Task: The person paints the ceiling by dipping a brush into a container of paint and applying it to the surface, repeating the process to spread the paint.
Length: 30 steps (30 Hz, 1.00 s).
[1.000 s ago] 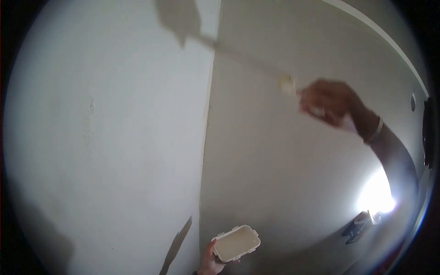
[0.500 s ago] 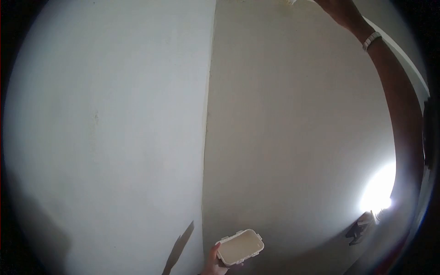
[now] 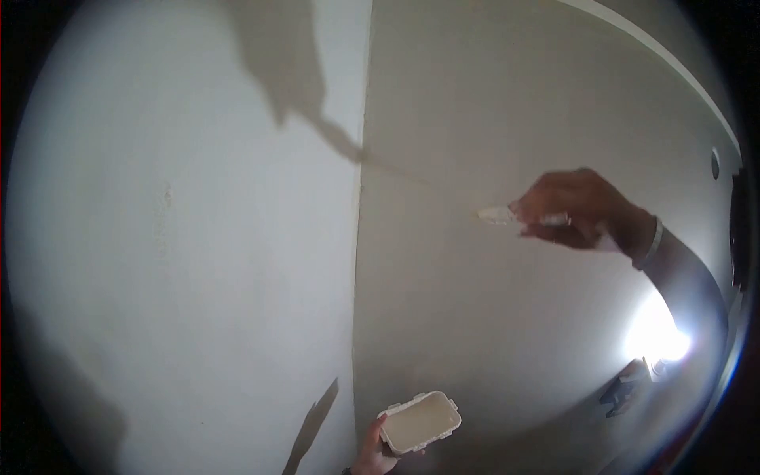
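At the bottom centre, my left hand (image 3: 374, 454) is closed around a rectangular plastic container (image 3: 420, 423) with clip tabs along its rim. The container is tilted towards me, and its inside looks pale beige. On the right, my right hand (image 3: 582, 210) is closed on a small whitish brush-like tool (image 3: 496, 214), slightly blurred. Its tip points left towards the corner, in front of the grey-beige wall (image 3: 475, 317). The fingers cover much of its length. A light band (image 3: 655, 241) circles my right wrist.
A paler wall (image 3: 198, 317) meets the grey-beige one at a vertical corner edge (image 3: 354, 277). It bears a small rough mark (image 3: 167, 194). A bright lamp (image 3: 661, 344) glows at the lower right on a bracket (image 3: 625, 388). Shadows fall on the paler wall.
My right hand has come down from the top edge to mid-height, bringing the brush-like tool fully into view. Its shadow now falls on the upper paler wall. The container has barely shifted.
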{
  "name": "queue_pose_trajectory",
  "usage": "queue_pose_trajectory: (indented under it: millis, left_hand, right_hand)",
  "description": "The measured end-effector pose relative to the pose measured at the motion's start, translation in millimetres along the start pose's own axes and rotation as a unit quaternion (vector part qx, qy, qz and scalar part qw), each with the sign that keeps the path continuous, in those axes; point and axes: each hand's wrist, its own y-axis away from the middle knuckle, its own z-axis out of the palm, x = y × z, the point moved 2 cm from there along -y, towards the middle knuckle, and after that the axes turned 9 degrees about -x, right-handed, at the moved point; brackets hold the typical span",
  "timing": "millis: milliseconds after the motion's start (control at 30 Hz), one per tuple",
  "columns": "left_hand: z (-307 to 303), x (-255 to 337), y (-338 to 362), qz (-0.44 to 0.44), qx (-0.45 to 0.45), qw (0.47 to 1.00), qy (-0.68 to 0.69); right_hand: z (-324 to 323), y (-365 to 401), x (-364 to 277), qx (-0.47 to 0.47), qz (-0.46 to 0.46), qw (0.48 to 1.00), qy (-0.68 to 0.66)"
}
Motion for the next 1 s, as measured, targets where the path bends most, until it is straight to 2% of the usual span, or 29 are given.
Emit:
queue_pose_trajectory:
  millis: [67, 100, 167, 200, 233, 267, 333, 400, 467, 500, 533, 567, 600, 633, 667, 700, 733, 767, 800, 833, 867, 933, 1000]
  left_hand:
    - [8, 7, 5, -0.053, 0.008, 0.997, 0.062]
    - [8, 8, 2, -0.056, 0.008, 0.997, 0.061]
    - [5, 7, -3, -0.089, 0.005, 0.99, 0.106]
    - [2, 3, -4, -0.09, 0.006, 0.99, 0.106]
    - [-1, -2, -4, -0.059, -0.004, 0.995, 0.081]
    - [-2, -6, -3, -0.029, -0.011, 0.998, 0.057]
    - [-4, -10, -8, -0.017, 0.01, 0.999, 0.035]
    - [-6, -6, -10, -0.007, 0.028, 0.999, 0.013]
    - [-3, 1, -12, -0.07, 0.029, 0.993, 0.09]
    - [-10, 2, -13, -0.074, 0.035, 0.992, 0.093]
    - [-20, 0, -18, -0.129, -0.002, 0.983, 0.131]
    - [-27, -3, -22, -0.186, -0.041, 0.967, 0.168]
    - [-30, -7, -23, -0.189, -0.037, 0.966, 0.17]
    - [-31, -13, -27, -0.18, -0.064, 0.966, 0.172]
    - [-33, -16, -27, -0.176, -0.078, 0.966, 0.174]
    - [-39, -23, -30, -0.179, -0.073, 0.965, 0.177]
    - [-45, -32, -30, -0.184, -0.08, 0.959, 0.2]
    - [-47, -38, -28, -0.183, -0.086, 0.953, 0.224]
    - [-37, -34, 3, -0.175, -0.074, 0.955, 0.227]
    - [-26, -22, 9, -0.179, -0.054, 0.962, 0.201]
    - [-22, -15, 9, -0.187, -0.034, 0.966, 0.174]
    - [-22, -15, 8, -0.187, -0.015, 0.966, 0.176]
    - [-18, -14, 11, -0.14, -0.037, 0.977, 0.157]
  right_hand:
    - [-14, -21, 16, 0.026, -0.022, 0.999, 0.001]
    - [-31, -30, 23, 0.01, 0.045, 0.999, -0.006]
    - [-60, -51, 41, 0.045, 0.118, 0.992, 0.028]
    - [-77, -58, 68, 0.062, 0.093, 0.993, 0.044]
    - [-96, -63, 88, 0.113, 0.113, 0.983, 0.095]
    - [-116, -75, 65, 0.144, 0.128, 0.96, 0.204]
    - [-135, -79, 79, 0.24, 0.051, 0.934, 0.261]
    - [-131, -74, 76, 0.237, 0.038, 0.937, 0.255]
    - [-115, -63, 78, 0.231, 0.021, 0.94, 0.249]
    - [-88, -49, 95, 0.254, 0.057, 0.965, -0.042]
    - [-58, -36, 107, 0.256, 0.09, 0.906, -0.326]
    - [-32, -26, 103, 0.21, 0.087, 0.934, -0.275]
    - [-6, -16, 94, 0.163, 0.083, 0.958, -0.222]
    - [10, -6, 59, 0.08, 0.056, 0.977, 0.191]
    - [37, 8, 35, 0.027, 0.25, 0.968, -0.001]
    - [57, 19, 16, 0.035, 0.014, 0.986, 0.16]
    - [79, 27, -8, 0.018, -0.019, 0.989, 0.148]
    - [93, 33, -24, -0.025, -0.015, 0.999, 0.028]
    - [95, 48, -61, -0.023, -0.046, 0.998, 0.021]
    - [97, 54, -78, -0.049, -0.011, 0.995, -0.082]
    - [103, 58, -92, -0.033, -0.024, 0.996, -0.082]
    - [121, 68, -110, 0.075, -0.056, 0.99, -0.108]
    - [129, 76, -130, 0.08, -0.053, 0.979, -0.179]
